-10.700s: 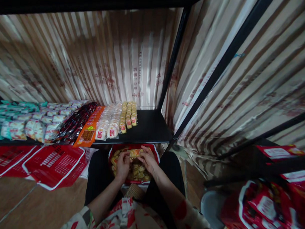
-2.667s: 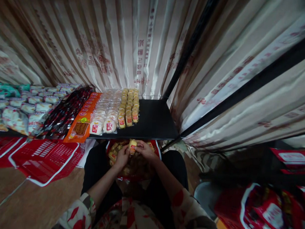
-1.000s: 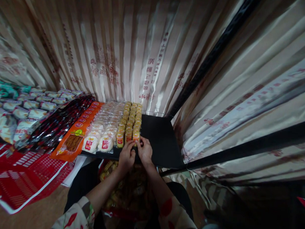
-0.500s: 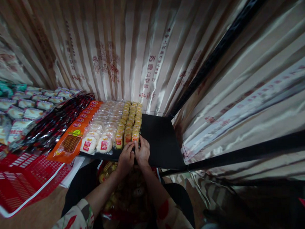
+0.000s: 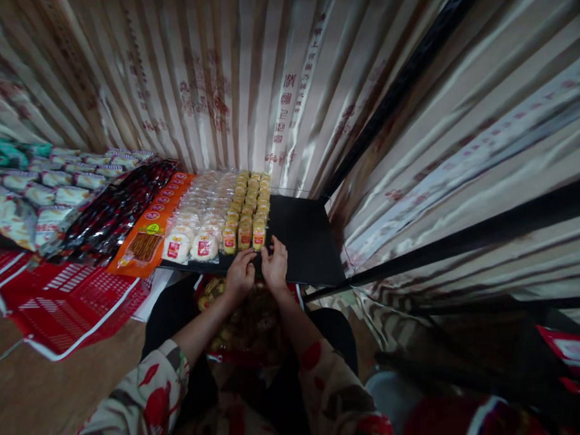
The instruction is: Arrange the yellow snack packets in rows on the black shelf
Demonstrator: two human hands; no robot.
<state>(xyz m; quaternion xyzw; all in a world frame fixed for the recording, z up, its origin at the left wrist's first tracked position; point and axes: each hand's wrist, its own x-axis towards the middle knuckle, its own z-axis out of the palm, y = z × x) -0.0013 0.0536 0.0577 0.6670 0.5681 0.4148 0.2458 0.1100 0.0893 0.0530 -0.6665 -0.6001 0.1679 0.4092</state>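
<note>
Three rows of small yellow wrapped snack packets (image 5: pixel 244 232) stand on a black shelf (image 5: pixel 301 240), their front packets showing orange-red labels. My left hand (image 5: pixel 241 271) is just in front of the middle row, with fingers stretched forward over the shelf edge and nothing seen in them. Beside it, at the front right corner of the right-hand row, my right hand (image 5: pixel 275 262) has its fingers apart and holds nothing. Whether a fingertip still touches the front packet is too small to tell. Below my hands, a red basket (image 5: pixel 228 355) between my legs holds more yellow packets, partly hidden by my forearms.
Left of the yellow rows lie white round wrapped cakes (image 5: pixel 204 246), an orange snack bag (image 5: pixel 144 245), dark red packets (image 5: pixel 114 205) and white packets (image 5: pixel 57 195). A red basket (image 5: pixel 84 305) is below left. Black frame bars (image 5: pixel 461 230) and a printed curtain (image 5: pixel 256 83) surround the shelf.
My hands have drawn back slightly from the front packet of the right-hand row and moved apart, the right fingers opening. The view has tilted downward.
</note>
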